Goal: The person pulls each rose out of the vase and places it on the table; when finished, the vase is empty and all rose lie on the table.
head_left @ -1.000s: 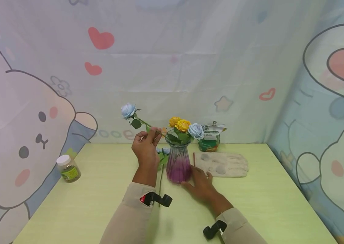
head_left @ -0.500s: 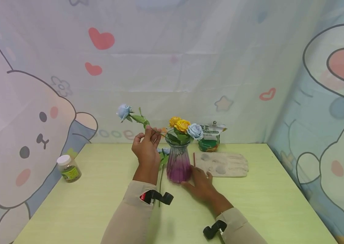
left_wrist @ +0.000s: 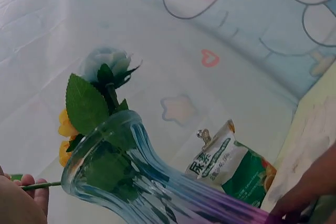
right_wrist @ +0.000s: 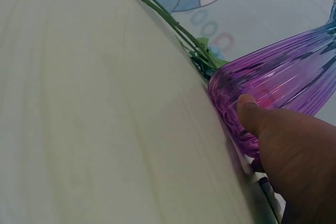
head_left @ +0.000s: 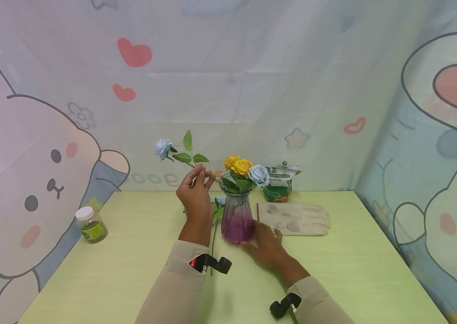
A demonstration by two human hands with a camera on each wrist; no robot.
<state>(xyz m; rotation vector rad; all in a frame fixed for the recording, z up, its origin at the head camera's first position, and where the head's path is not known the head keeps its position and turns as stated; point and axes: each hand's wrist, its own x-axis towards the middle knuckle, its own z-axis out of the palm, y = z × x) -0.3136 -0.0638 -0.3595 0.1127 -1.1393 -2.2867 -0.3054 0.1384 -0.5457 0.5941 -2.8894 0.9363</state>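
Note:
My left hand pinches the stem of a light blue rose between thumb and fingers, left of the vase rim. The bloom tilts up to the left, and the stem runs toward the vase mouth. Low against the purple glass vase, my right hand holds its base, thumb in front in the right wrist view. Standing in the vase are yellow roses and another light blue rose. Behind my left wrist, more blue roses lie on the table, partly hidden.
Behind the vase to the right stands a green and white pouch with a clip on top. Pale gloves lie flat in front of it. A white-capped jar is at the table's left edge. A printed curtain hangs behind.
The blue rose in my left hand has turned and shifted slightly left, so its leaves now spread upward. My right hand and the vase stay in place.

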